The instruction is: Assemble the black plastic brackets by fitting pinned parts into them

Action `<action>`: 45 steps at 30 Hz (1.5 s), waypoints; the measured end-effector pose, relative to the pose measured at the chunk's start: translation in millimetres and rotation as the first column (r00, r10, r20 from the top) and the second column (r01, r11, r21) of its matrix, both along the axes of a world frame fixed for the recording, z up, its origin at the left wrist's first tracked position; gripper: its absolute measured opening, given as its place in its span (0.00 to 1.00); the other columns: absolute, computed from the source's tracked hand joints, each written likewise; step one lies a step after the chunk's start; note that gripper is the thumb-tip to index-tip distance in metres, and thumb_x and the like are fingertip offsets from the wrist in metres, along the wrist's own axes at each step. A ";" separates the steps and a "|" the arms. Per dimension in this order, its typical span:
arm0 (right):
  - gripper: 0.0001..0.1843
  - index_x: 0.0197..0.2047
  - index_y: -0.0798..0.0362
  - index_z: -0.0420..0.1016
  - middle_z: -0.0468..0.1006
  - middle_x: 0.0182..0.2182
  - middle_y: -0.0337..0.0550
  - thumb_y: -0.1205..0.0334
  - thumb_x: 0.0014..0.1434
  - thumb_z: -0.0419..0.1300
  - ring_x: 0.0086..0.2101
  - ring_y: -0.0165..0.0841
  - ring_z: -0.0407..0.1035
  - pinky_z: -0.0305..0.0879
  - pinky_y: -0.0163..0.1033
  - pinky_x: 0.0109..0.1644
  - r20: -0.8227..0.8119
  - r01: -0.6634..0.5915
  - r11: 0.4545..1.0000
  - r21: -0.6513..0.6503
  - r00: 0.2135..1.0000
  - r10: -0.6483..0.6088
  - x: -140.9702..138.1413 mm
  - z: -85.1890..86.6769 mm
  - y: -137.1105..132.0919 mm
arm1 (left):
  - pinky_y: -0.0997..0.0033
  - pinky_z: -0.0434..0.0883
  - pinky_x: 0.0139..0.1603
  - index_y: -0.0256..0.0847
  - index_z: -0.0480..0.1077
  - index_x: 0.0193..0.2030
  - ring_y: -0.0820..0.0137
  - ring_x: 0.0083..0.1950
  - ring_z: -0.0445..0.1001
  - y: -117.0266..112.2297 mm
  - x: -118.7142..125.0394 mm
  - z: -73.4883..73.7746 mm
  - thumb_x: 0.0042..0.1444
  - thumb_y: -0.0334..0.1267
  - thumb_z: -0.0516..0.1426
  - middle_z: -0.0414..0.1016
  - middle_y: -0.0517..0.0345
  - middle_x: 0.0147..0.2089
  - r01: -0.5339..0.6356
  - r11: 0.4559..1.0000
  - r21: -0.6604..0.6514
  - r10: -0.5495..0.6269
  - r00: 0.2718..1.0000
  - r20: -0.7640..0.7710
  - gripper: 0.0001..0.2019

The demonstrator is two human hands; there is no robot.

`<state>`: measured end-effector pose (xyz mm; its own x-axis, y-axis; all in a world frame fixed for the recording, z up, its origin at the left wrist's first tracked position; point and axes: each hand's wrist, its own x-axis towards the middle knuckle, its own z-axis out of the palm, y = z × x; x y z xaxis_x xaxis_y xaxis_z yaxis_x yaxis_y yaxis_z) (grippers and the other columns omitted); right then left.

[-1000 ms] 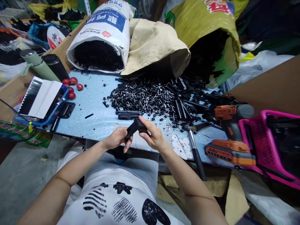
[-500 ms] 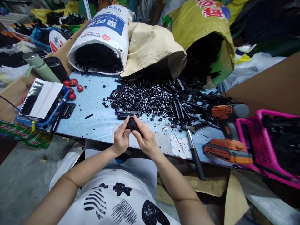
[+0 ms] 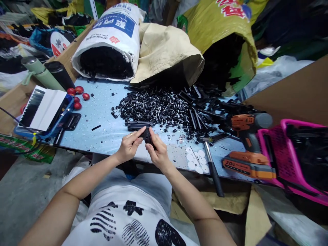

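Note:
Between my two hands, over the front of the blue table (image 3: 102,141), is a small black plastic part (image 3: 147,135); its exact kind is unclear. My right hand (image 3: 158,150) has fingers and thumb wrapped round its right side. From the left, my left hand (image 3: 129,145) pinches at the part with thumb and forefinger, and a ring shows on one finger. Just beyond my fingertips lie long black plastic pieces (image 3: 133,125). Behind them spreads a heap of small black knobs with metal pins (image 3: 153,104).
A hammer (image 3: 211,164) and an orange cordless drill (image 3: 249,147) lie to the right, beside a pink basket (image 3: 279,153). White discs (image 3: 196,159) lie near the front edge. Three sacks, one white (image 3: 105,44), stand behind. Left are red fruits (image 3: 79,90) and a blue tray (image 3: 51,135).
My left hand has shifted slightly left, its fingers drawing back along the black part. The part has turned in my right hand and now sits more upright.

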<state>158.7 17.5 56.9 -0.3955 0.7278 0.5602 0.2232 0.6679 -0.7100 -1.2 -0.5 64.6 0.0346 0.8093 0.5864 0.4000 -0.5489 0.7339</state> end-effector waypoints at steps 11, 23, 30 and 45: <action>0.28 0.64 0.50 0.61 0.71 0.52 0.51 0.47 0.65 0.47 0.49 0.38 0.67 0.66 0.46 0.52 0.562 0.208 0.959 -0.195 0.825 -0.065 53.6 -23.5 83.4 | 0.72 0.72 0.29 0.34 0.54 0.60 0.71 0.30 0.74 -17.1 -1.0 -68.9 0.61 0.44 0.50 0.72 0.56 0.32 0.068 0.608 -0.791 0.448 0.793 0.413 0.24; 0.14 0.43 0.74 0.74 0.74 0.38 0.73 0.76 0.57 0.51 0.42 0.37 0.68 0.53 0.48 0.44 0.896 0.759 0.644 0.098 0.214 -0.389 207.4 -6.1 253.0 | 0.53 0.66 0.53 0.40 0.64 0.59 0.59 0.52 0.70 -3.9 -3.8 -49.9 0.59 0.27 0.49 0.73 0.46 0.49 0.064 0.936 -0.347 -0.317 0.585 -0.746 0.21; 0.17 0.45 0.76 0.73 0.69 0.46 0.77 0.69 0.56 0.58 0.51 0.46 0.64 0.49 0.48 0.44 0.872 0.708 0.664 0.242 0.141 -0.468 205.4 5.0 240.0 | 0.62 0.72 0.43 0.34 0.69 0.50 0.62 0.43 0.75 18.8 -31.8 -28.8 0.57 0.44 0.56 0.75 0.46 0.43 0.084 0.743 -0.664 0.075 0.975 0.207 0.19; 0.12 0.47 0.50 0.74 0.71 0.48 0.50 0.60 0.61 0.55 0.47 0.39 0.66 0.67 0.47 0.47 0.469 -0.095 0.994 0.051 0.881 0.060 82.8 -41.7 34.3 | 0.63 0.67 0.46 0.37 0.65 0.57 0.61 0.45 0.71 1.8 -26.4 -42.9 0.60 0.32 0.52 0.73 0.46 0.43 -0.170 0.898 -0.406 -0.187 0.687 -0.702 0.18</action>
